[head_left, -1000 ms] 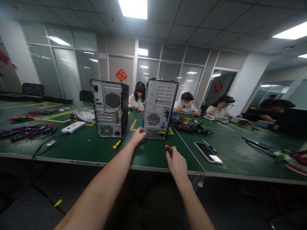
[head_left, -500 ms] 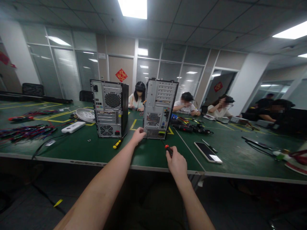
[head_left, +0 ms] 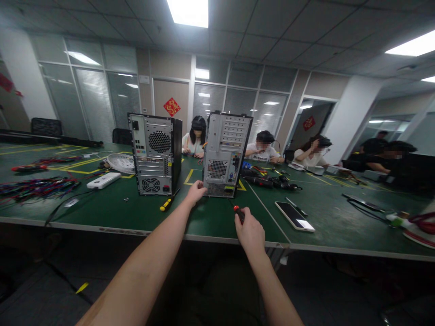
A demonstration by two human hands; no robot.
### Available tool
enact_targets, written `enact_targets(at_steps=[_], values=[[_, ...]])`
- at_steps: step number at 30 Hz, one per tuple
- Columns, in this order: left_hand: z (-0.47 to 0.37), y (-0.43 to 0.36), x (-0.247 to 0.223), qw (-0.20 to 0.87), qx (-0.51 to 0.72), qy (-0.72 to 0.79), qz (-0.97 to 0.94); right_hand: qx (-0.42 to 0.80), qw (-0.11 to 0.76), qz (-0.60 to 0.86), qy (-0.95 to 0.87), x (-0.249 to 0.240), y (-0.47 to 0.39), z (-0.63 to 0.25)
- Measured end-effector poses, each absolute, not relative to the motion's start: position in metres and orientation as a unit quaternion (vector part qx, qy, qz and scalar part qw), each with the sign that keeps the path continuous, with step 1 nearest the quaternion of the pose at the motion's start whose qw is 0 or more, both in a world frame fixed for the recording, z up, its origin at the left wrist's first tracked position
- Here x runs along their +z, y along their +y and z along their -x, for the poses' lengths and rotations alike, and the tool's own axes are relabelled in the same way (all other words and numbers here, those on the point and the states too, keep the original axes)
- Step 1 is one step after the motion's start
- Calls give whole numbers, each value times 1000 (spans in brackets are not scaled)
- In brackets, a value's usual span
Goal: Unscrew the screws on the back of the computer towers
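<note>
Two desktop computer cases stand upright with their back panels toward me. My left hand (head_left: 196, 192) is at the lower left edge of the right computer case (head_left: 224, 140), its fingers closed around that corner and partly hidden. In my right hand (head_left: 250, 230) is a screwdriver (head_left: 239, 213) with a red and black handle. Its thin shaft points up at the bottom of the same case; the tip is too small to make out. The left computer case (head_left: 154, 149) is untouched, and a yellow and black screwdriver (head_left: 166, 203) lies in front of it.
Small screws (head_left: 126, 199) lie on the green table (head_left: 112, 213). To the left are a white power strip (head_left: 103, 180), a white basket (head_left: 120, 162) and tangled wires (head_left: 37, 188). A phone (head_left: 294, 216) and black cables lie right. Several people sit across the table.
Almost nothing differs. My right hand and the screwdriver have shifted very slightly; my left hand stays at the case's corner.
</note>
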State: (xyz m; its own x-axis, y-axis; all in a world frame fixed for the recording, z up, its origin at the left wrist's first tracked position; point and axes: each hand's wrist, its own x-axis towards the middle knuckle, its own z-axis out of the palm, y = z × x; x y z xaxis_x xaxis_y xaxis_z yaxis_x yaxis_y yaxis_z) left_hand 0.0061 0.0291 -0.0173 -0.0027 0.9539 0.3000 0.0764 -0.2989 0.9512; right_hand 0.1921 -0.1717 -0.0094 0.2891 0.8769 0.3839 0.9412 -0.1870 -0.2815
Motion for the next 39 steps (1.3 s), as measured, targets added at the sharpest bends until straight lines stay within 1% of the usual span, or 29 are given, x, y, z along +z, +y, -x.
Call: enact_targets(at_steps=[9,14,18,22,29,39], values=[[-7,30,-18,401,558,435,-582,-108,217,754,-610,-9,-170,-191],[-6,31,-19,398,552,440,-586,-142,137,739,-644,-1,-167,-190],[-6,30,-19,405,548,440,-585,-194,63,693,-692,8,-162,-196],[-8,31,-19,393,560,439,-583,-216,25,670,-710,15,-154,-203],[-7,35,-23,386,560,435,-590,-211,3,661,-720,21,-146,-199],[-6,36,-23,392,552,429,-598,-155,40,707,-689,25,-151,-197]])
